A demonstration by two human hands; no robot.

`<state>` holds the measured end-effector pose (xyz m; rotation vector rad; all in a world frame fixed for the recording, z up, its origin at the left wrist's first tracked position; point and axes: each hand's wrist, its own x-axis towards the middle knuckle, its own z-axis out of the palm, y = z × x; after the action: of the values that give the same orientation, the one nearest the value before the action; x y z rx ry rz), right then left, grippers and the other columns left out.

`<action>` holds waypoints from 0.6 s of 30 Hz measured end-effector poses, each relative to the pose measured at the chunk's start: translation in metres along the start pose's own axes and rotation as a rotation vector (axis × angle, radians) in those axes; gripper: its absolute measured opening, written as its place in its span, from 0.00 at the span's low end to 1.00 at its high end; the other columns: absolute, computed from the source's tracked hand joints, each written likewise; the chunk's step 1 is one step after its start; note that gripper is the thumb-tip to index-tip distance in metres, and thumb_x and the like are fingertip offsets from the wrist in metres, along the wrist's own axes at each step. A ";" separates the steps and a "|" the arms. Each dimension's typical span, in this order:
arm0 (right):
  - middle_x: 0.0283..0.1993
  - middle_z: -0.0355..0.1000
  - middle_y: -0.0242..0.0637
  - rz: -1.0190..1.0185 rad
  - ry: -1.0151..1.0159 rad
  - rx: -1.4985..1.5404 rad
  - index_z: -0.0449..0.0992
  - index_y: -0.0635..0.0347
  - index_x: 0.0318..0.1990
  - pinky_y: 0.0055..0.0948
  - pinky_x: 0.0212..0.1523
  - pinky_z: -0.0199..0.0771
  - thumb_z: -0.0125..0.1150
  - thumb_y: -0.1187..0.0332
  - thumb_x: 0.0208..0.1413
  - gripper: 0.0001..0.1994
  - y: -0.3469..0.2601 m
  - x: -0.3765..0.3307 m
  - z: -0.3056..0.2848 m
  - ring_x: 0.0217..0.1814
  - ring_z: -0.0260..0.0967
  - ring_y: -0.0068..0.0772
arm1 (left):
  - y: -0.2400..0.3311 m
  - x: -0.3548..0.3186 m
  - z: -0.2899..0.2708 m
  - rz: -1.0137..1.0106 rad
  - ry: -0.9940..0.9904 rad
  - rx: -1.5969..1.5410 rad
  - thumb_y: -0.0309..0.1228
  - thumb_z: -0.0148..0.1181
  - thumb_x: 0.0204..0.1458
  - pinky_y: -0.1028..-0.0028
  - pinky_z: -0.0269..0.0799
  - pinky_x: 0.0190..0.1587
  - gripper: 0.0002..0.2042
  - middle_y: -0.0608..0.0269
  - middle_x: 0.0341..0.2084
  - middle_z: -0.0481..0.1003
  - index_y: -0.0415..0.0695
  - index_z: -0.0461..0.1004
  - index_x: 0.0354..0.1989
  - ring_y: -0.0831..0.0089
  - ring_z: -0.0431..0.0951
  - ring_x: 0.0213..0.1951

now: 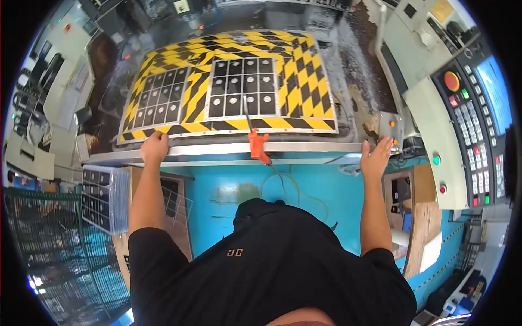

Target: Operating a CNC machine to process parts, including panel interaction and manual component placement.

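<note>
My left hand (154,146) rests with fingers curled on the front edge of a yellow-and-black striped machine bed (296,76). My right hand (377,156) is raised with fingers spread, nearest a small grey button box (391,126) at the bed's right front corner. Two black grid fixtures sit on the bed: the left one (159,98) and the right one (242,88), which carries small round silvery parts. An orange-handled air gun (258,144) hangs over the front edge between my hands, its thin nozzle lying on the right fixture.
A grey control panel (470,125) with coloured buttons and a blue screen stands at the right. A stack of black trays (103,196) sits at lower left beside a wire rack. The machine front (304,185) below the bed is blue.
</note>
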<state>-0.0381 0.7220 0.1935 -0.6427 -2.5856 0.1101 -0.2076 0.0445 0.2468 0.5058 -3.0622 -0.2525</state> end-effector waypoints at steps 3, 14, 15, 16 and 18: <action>0.76 0.47 0.70 -0.018 -0.085 -0.049 0.47 0.78 0.73 0.53 0.78 0.43 0.50 0.43 0.67 0.45 0.008 0.015 0.003 0.80 0.44 0.65 | 0.001 -0.002 -0.003 -0.001 -0.020 -0.004 0.48 0.49 0.55 0.55 0.76 0.51 0.20 0.53 0.42 0.83 0.52 0.83 0.44 0.50 0.81 0.47; 0.76 0.49 0.65 -0.101 0.037 -0.149 0.49 0.63 0.76 0.55 0.77 0.45 0.60 0.43 0.60 0.46 0.005 0.081 -0.030 0.79 0.44 0.67 | 0.002 -0.005 -0.005 0.008 -0.008 -0.008 0.48 0.49 0.56 0.56 0.76 0.50 0.19 0.53 0.40 0.83 0.53 0.83 0.43 0.52 0.82 0.46; 0.77 0.47 0.64 -0.125 0.241 -0.143 0.49 0.60 0.77 0.56 0.77 0.44 0.62 0.43 0.59 0.47 0.012 0.071 -0.021 0.80 0.42 0.67 | 0.003 -0.005 -0.006 0.009 -0.009 -0.009 0.48 0.49 0.56 0.56 0.76 0.50 0.19 0.53 0.40 0.83 0.53 0.83 0.43 0.52 0.82 0.46; 0.77 0.47 0.64 -0.126 0.240 -0.143 0.49 0.60 0.77 0.56 0.77 0.44 0.62 0.43 0.59 0.47 0.015 0.059 -0.012 0.80 0.42 0.67 | 0.005 -0.006 -0.007 0.012 -0.012 -0.015 0.48 0.49 0.56 0.56 0.76 0.50 0.19 0.53 0.40 0.83 0.53 0.83 0.43 0.52 0.82 0.46; 0.78 0.42 0.65 0.135 0.174 -0.054 0.49 0.58 0.77 0.57 0.76 0.46 0.65 0.43 0.57 0.48 0.017 0.039 0.003 0.80 0.39 0.68 | 0.004 -0.006 -0.007 0.009 -0.012 -0.016 0.48 0.49 0.56 0.56 0.76 0.50 0.19 0.53 0.40 0.83 0.53 0.83 0.43 0.51 0.82 0.46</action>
<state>-0.0629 0.7555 0.2039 -0.8098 -2.3843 0.0264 -0.2026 0.0488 0.2547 0.4919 -3.0705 -0.2809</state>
